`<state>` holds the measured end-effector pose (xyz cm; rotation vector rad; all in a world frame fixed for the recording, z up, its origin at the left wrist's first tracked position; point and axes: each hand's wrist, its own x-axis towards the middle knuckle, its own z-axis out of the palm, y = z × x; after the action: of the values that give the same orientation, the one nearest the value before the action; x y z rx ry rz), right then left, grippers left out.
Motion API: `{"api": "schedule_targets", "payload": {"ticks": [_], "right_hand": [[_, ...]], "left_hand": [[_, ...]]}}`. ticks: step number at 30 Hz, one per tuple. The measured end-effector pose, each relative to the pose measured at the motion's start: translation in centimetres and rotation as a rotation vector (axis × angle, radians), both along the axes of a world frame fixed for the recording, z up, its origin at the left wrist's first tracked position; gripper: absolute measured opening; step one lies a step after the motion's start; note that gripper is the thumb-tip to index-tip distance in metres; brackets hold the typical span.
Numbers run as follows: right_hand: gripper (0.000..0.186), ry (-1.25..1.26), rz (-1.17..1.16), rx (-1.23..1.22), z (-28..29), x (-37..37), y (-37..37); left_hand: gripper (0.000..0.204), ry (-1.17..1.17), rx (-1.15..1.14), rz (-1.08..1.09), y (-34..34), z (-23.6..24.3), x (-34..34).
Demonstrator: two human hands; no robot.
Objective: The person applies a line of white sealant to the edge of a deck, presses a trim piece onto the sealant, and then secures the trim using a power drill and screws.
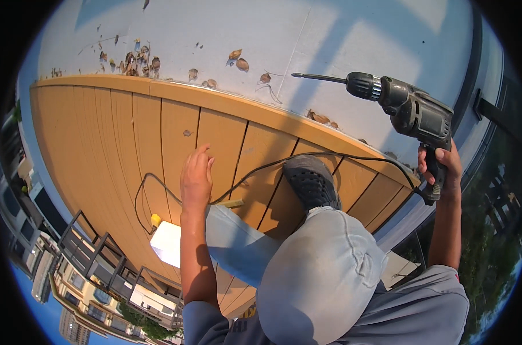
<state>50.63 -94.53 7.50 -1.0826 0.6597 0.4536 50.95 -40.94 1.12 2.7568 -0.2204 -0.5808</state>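
Head view: I watch remotely.
Right hand (451, 165): grips drill (417, 112), likely for control.
Left hand (196, 177): loose, seemingly empty (balancing?)

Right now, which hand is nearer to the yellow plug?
Left. The left hand is above and right of the yellow plug in the picture; the right hand, holding the drill, is far to the right.

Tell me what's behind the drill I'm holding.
A pale, partly shaded surface shows around the drill; whatever its body and the right hand block can't be seen.
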Motion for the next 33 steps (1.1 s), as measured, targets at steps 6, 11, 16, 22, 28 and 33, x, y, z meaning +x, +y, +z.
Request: {"api": "schedule_targets", "payload": {"ticks": [6,11,16,22,28,33], "right_hand": [[0.063,0.138,-0.019,-0.124,0.3,-1.7,-0.5],[0.06,0.245,-0.052,-0.142,-0.1,-1.8,-0.4],[0.061,0.296,-0.024,-0.177,-1.1,-0.5,0.4],[0.066,0.341,0.065,-0.208,-1.0,0.6,0.2],[0.069,0.385,0.098,-0.237,-0.1,1.3,-0.2],[0.069,0.411,0.193,-0.264,-0.3,2.8,-0.1]], "left_hand": [[0.006,0.034,-0.167,-0.336,-11.3,-5.3,0.7],[0.007,0.0,-0.271,-0.291,-13.1,-7.1,0.4],[0.004,0.027,-0.153,-0.327,-13.8,-7.0,0.2],[0.006,0.082,-0.162,-0.318,-13.6,-6.5,1.6],[0.012,0.042,-0.223,-0.318,-13.2,-6.5,2.3],[0.014,0.071,-0.29,-0.291,-13.1,-7.3,1.9]]}}
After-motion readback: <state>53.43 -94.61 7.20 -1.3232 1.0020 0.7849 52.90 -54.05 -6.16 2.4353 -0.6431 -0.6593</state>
